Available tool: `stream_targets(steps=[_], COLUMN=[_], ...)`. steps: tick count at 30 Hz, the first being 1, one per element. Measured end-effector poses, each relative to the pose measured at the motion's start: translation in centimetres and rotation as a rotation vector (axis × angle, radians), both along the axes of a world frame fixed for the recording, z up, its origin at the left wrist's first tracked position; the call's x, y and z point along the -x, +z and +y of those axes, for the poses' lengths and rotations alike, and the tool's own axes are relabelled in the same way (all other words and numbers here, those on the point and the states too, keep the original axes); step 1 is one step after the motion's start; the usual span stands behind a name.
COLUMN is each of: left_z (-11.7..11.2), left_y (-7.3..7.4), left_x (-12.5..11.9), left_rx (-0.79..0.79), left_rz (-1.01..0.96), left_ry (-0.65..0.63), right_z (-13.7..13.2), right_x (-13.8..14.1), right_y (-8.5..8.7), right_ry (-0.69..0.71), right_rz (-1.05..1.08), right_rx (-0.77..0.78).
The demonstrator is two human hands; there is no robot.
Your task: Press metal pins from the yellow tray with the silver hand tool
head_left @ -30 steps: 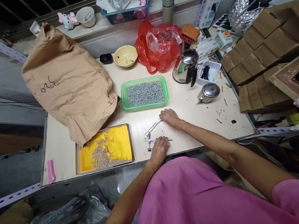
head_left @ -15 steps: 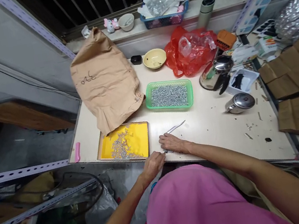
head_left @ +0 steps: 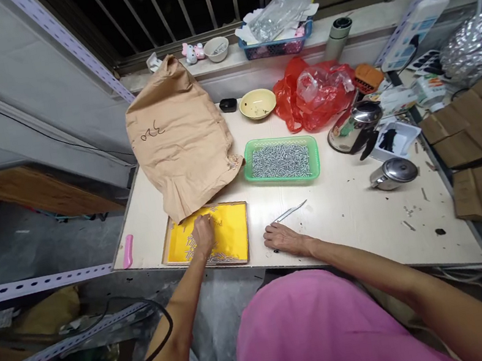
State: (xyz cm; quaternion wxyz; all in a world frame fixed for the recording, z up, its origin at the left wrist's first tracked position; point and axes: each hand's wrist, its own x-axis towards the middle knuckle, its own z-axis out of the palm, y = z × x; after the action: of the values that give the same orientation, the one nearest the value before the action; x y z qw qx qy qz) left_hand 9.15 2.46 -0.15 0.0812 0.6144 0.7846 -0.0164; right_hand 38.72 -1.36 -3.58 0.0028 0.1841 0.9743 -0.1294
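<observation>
My left hand (head_left: 204, 235) is over the shallow yellow-bottomed tray (head_left: 233, 225), among small metal pins (head_left: 221, 257) scattered in it. Its fingers are bent together and point down, and what they hold is hidden. On the table to the right of the tray rests my right hand (head_left: 285, 240), its fingers curled. A slim pair of metal tweezers (head_left: 292, 211) sticks out from beside its knuckles, pointed end to the upper right. Close to the fingertips lies a tiny dark piece (head_left: 276, 251).
Behind the tray stand a large brown paper bag (head_left: 181, 135) and a green basket (head_left: 315, 158) full of metal pins. A steel cup (head_left: 393, 173), a steel jug (head_left: 355, 126) and a red plastic bag (head_left: 316, 92) are on the right. A pink handle (head_left: 128, 251) lies at the left edge.
My left hand has moved left and forward, from beside my right hand to over the yellow tray. My right hand stays near the tweezers. The view has shifted slightly.
</observation>
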Motion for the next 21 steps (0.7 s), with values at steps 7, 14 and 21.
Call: stream_targets(steps=[7,14,21], left_z=[2.0,2.6,3.2], left_y=[-1.0,-1.3,0.3], left_x=[0.6,1.1,0.3], left_rx=[0.125,0.177,0.074], left_rz=[0.045,0.159,-0.045], left_ry=[-0.103,-0.231,-0.115], right_z=[0.4,6.1,1.6], right_x=[1.0,0.4,-1.7], right_y=[1.4,10.5,9.1], right_ry=[-0.282,-0.977,-0.97], right_rz=[0.023,0.273,0.097], right_rx=[0.099,-0.137,0.11])
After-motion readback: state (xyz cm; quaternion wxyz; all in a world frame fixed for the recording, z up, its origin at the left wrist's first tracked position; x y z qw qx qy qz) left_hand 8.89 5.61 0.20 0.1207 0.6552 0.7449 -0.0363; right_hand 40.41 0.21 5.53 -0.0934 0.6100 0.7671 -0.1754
